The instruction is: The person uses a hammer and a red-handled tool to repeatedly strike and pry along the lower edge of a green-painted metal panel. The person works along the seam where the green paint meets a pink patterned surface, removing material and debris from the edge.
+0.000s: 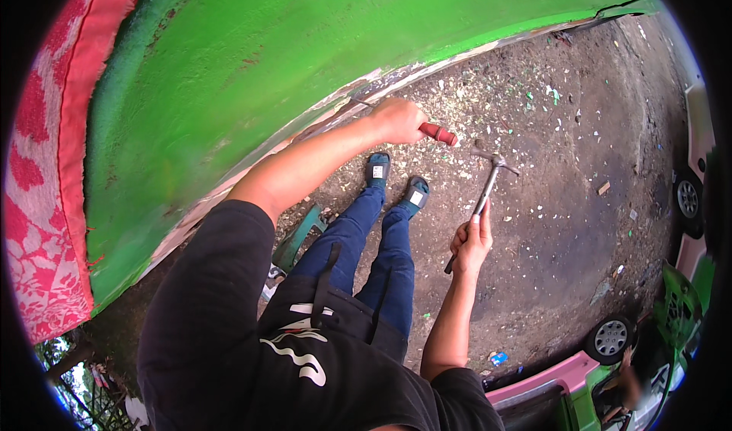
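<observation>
My left hand (396, 120) is closed round a tool with a red handle (444, 135), its thin metal end at the flaking lower edge of a green painted panel (221, 57). Bare pale material shows along that edge. In my right hand (471, 244) is a hammer (497, 164) with a metal head and shaft, held with the head up, a little apart from the red handle's end. Paint flakes (457, 96) are scattered on the ground below.
A red patterned cloth (49, 202) hangs at the left. At the right are pink and green vehicle parts (534, 378) with wheels (686, 198), and another person's arm (627, 378). A green object (301, 237) lies by my legs, near my sandalled feet (415, 195).
</observation>
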A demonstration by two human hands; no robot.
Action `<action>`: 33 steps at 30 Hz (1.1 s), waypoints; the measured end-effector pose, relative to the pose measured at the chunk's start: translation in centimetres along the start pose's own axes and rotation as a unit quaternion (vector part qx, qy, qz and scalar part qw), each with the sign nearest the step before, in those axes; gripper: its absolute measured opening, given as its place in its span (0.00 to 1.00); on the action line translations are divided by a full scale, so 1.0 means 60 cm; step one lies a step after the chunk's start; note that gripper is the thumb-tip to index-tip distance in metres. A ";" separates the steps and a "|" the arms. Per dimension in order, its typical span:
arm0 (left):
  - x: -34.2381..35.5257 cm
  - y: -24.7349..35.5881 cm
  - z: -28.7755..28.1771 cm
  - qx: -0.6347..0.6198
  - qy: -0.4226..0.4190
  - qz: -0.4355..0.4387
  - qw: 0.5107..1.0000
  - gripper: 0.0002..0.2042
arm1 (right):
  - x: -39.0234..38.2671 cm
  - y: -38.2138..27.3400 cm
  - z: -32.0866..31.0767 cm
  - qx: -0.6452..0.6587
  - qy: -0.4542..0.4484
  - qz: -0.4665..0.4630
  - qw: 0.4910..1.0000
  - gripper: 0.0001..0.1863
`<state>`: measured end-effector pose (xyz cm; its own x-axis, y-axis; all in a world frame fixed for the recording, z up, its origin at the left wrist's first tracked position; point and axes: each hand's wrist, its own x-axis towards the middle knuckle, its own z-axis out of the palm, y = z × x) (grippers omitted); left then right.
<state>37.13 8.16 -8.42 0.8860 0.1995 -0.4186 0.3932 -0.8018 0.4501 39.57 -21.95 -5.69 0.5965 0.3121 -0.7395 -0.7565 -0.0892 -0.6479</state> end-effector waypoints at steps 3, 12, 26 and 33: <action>0.005 -0.004 0.001 -0.013 0.005 0.003 1.000 0.06 | 0.001 -0.019 0.028 0.014 0.046 -0.052 0.998 0.26; 0.016 -0.004 -0.001 -0.037 0.008 0.004 0.999 0.06 | 0.020 -0.029 0.035 0.050 0.032 -0.043 0.997 0.26; 0.033 -0.004 -0.006 -0.065 -0.031 -0.050 0.996 0.07 | 0.009 -0.029 0.016 0.032 0.034 -0.010 0.999 0.25; 0.041 -0.005 -0.006 -0.064 -0.034 -0.047 0.996 0.08 | 0.035 -0.018 0.074 0.009 -0.008 0.014 1.000 0.26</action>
<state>39.31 9.09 -9.27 0.8271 0.2285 -0.5134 0.5053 -0.7022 0.5015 40.43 -16.98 -5.76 0.5701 0.3252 -0.7545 -0.7779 -0.0818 -0.6231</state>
